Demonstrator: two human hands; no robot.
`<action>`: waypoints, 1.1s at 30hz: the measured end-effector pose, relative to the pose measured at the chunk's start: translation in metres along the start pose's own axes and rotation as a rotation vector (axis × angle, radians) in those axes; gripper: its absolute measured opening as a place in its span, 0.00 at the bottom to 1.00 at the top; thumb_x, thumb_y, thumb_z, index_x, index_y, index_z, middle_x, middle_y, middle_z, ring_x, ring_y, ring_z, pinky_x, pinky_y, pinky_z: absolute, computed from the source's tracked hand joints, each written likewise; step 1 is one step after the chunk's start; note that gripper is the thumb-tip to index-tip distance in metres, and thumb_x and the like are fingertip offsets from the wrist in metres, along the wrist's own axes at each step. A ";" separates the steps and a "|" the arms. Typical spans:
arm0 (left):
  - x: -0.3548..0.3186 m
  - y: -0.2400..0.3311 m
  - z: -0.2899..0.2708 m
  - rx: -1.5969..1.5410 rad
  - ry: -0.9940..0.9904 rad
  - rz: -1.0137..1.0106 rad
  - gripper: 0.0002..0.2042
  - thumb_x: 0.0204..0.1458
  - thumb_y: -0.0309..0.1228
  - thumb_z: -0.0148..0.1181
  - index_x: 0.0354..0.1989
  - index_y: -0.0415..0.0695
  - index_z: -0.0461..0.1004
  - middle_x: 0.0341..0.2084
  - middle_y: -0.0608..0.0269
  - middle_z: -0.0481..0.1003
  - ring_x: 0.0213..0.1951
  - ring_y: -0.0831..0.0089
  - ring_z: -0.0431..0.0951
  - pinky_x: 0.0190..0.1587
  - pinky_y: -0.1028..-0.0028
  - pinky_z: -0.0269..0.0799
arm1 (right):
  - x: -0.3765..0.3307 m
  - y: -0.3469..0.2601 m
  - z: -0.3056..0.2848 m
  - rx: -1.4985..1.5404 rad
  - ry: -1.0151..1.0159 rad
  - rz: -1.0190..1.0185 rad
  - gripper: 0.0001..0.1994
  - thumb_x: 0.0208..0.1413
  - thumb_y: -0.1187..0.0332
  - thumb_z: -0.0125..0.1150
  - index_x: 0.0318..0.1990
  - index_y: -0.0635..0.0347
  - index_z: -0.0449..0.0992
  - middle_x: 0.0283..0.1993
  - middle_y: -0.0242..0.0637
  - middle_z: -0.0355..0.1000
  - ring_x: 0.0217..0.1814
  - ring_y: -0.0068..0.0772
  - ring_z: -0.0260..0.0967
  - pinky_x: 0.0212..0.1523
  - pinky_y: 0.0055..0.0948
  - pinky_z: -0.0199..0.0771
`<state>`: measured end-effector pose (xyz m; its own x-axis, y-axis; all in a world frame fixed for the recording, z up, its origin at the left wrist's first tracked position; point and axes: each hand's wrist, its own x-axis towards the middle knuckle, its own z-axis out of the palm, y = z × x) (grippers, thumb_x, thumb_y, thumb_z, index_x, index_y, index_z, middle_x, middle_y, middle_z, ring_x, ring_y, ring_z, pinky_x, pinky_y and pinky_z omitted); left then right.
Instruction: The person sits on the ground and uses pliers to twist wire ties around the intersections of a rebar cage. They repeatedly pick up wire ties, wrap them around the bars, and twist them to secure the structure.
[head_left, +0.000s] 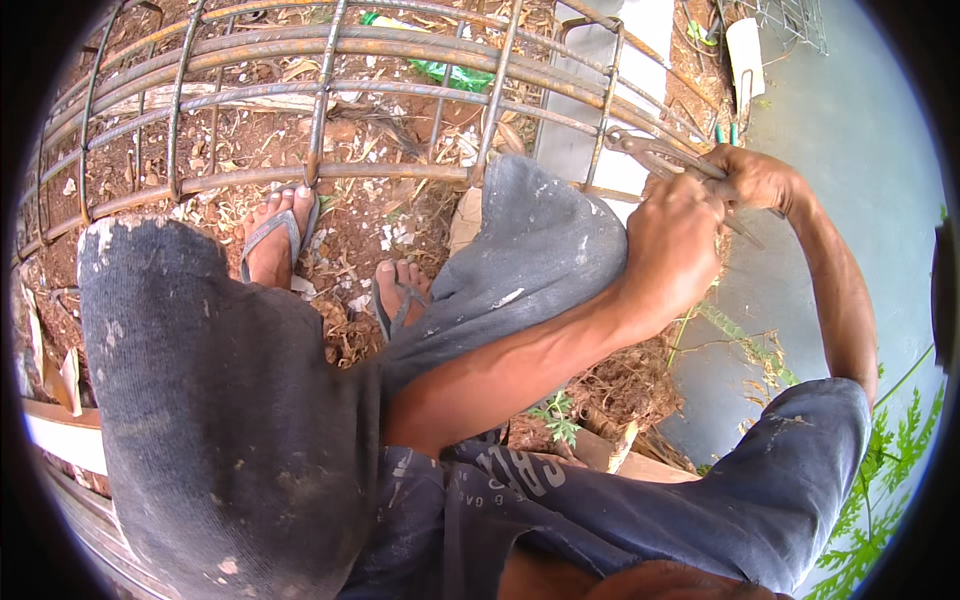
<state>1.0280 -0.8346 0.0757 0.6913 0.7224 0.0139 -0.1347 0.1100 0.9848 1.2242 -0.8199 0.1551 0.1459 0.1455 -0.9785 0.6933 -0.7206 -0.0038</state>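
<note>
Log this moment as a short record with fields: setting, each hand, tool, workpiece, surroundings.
setting: outdoors, seated person looking down over their knees at bare soil with dry leaves
left hand: closed around the handles of the metal pincers
right hand: also on the pincers, beside the left hand
tool: pincers, head pointing at a joint of the rebar cage
workpiece: rusty rebar cage of long bars and stirrups, lying across in front of the knees
surroundings: feet in flip-flops under the cage, grey concrete slab at right, green plants at lower right

Crumpled green plastic wrapper (440, 70) on dirt beneath rebar.
</note>
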 end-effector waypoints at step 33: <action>0.064 -0.060 0.040 0.451 0.171 0.412 0.26 0.42 0.32 0.70 0.51 0.42 0.70 0.42 0.50 0.70 0.46 0.57 0.72 0.49 0.55 0.63 | -0.042 -0.037 0.001 -1.029 0.540 0.053 0.08 0.50 0.70 0.61 0.38 0.61 0.78 0.29 0.46 0.77 0.34 0.44 0.76 0.42 0.43 0.75</action>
<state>1.1087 -0.8218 0.0245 0.5180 0.7472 0.4163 -0.0277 -0.4718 0.8813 1.1913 -0.8000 0.1957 0.3020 0.5803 -0.7564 0.8866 0.1206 0.4465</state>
